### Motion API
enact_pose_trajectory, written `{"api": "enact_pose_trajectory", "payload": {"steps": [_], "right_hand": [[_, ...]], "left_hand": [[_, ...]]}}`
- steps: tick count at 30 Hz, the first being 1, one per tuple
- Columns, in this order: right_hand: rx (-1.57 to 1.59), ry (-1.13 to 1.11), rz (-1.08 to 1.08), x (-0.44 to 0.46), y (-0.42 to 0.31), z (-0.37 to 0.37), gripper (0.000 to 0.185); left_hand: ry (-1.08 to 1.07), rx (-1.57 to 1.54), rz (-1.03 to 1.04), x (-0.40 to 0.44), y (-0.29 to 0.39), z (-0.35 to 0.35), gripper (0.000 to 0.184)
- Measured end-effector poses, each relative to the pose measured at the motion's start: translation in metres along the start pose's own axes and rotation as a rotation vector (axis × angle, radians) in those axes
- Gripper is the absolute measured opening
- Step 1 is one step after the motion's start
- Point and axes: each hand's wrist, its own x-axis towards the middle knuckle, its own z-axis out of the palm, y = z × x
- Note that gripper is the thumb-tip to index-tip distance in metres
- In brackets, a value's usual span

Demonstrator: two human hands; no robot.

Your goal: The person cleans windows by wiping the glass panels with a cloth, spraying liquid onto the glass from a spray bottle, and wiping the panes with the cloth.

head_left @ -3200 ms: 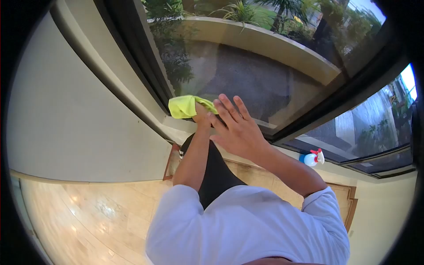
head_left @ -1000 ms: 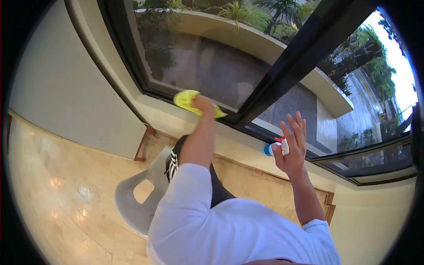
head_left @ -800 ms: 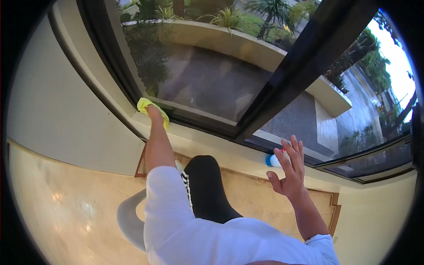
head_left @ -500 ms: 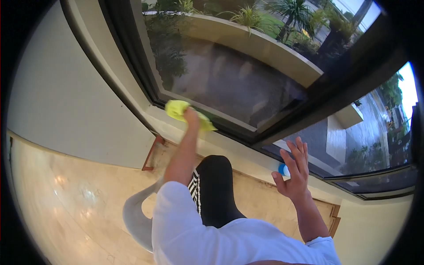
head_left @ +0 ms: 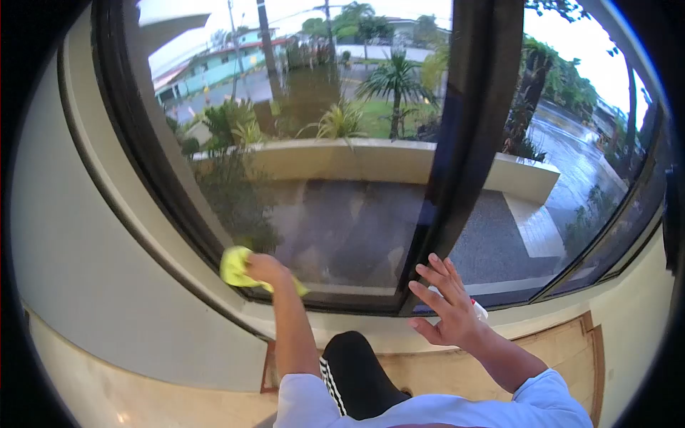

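Observation:
My left hand [head_left: 270, 271] is closed on a yellow cloth [head_left: 235, 267] at the lower left corner of the window pane [head_left: 335, 250]. Part of the cloth hangs out below the hand, along the dark window frame [head_left: 349, 305]. My right hand [head_left: 449, 307] is open, its fingers spread, in front of the foot of the dark upright post [head_left: 457, 164]. Whether its fingertips touch the post, I cannot tell. Behind that hand a white object with a red part [head_left: 479, 309] shows on the sill, mostly hidden.
A pale wall [head_left: 93, 271] curves along the left. Below the window runs a cream ledge [head_left: 328, 325], with a tan tiled floor [head_left: 514, 357] beneath it. My black-trousered knee [head_left: 357, 371] is close to the ledge. Outside are a planter wall and plants.
The view has tilted up and levelled, so more of the outdoors shows. My left hand with the cloth is now at the pane's lower left corner. The right hand stays open.

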Motion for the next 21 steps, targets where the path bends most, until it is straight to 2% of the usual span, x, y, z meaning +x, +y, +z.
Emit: {"api": "enact_pose_trajectory", "payload": {"steps": [3, 5, 6, 7, 8, 10, 11, 12, 15, 17, 18, 19, 20, 21], "right_hand": [[0.072, 0.119, 0.058, -0.002, 0.002, -0.01, 0.058], [0.093, 0.158, 0.059, -0.003, -0.002, -0.016, 0.058], [0.125, 0.185, 0.047, -0.004, -0.006, -0.019, 0.058], [0.121, 0.205, 0.057, -0.004, -0.009, -0.027, 0.058], [0.119, 0.229, 0.054, -0.008, -0.012, -0.035, 0.057], [0.119, 0.269, 0.049, -0.028, -0.016, -0.054, 0.056], [0.111, 0.308, 0.058, -0.038, -0.018, -0.063, 0.055], [0.102, 0.347, 0.068, -0.045, -0.018, -0.071, 0.055], [0.144, 0.386, 0.088, -0.063, -0.01, -0.082, 0.054], [0.172, 0.382, 0.074, -0.066, -0.006, -0.083, 0.053], [0.186, 0.38, 0.074, -0.069, 0.0, -0.083, 0.052], [0.2, 0.365, 0.069, -0.077, 0.005, -0.079, 0.052], [0.235, 0.367, 0.073, -0.09, 0.006, -0.078, 0.05], [0.276, 0.368, 0.091, -0.106, 0.009, -0.077, 0.049]], "left_hand": [[-0.043, 0.267, 0.769, -0.021, 0.127, 0.057, 0.057], [-0.049, 0.145, 1.051, -0.121, 0.204, 0.078, 0.055], [-0.147, 0.196, 1.26, -0.169, 0.207, 0.071, 0.053], [-0.239, 0.242, 1.466, -0.213, 0.204, 0.06, 0.051], [-0.486, 0.277, 1.602, -0.24, 0.165, 0.04, 0.051], [-0.894, 0.249, 1.823, -0.234, 0.048, 0.009, 0.05], [-1.054, 0.189, 1.917, -0.221, 0.018, 0.006, 0.051], [-1.219, 0.52, 1.993, -0.205, 0.037, 0.013, 0.051], [-1.045, 0.116, 2.086, -0.224, 0.206, 0.068, 0.052], [-0.755, 0.003, 2.098, -0.27, 0.362, 0.108, 0.047], [-0.2, 0.59, 2.246, -0.283, 0.435, 0.128, 0.045], [-0.379, 0.857, 1.966, -0.303, 0.501, 0.137, 0.046], [-0.338, 0.234, 1.766, -0.291, 0.528, 0.172, 0.04], [-0.221, -0.017, 1.825, -0.275, 0.544, 0.211, 0.04]]}}
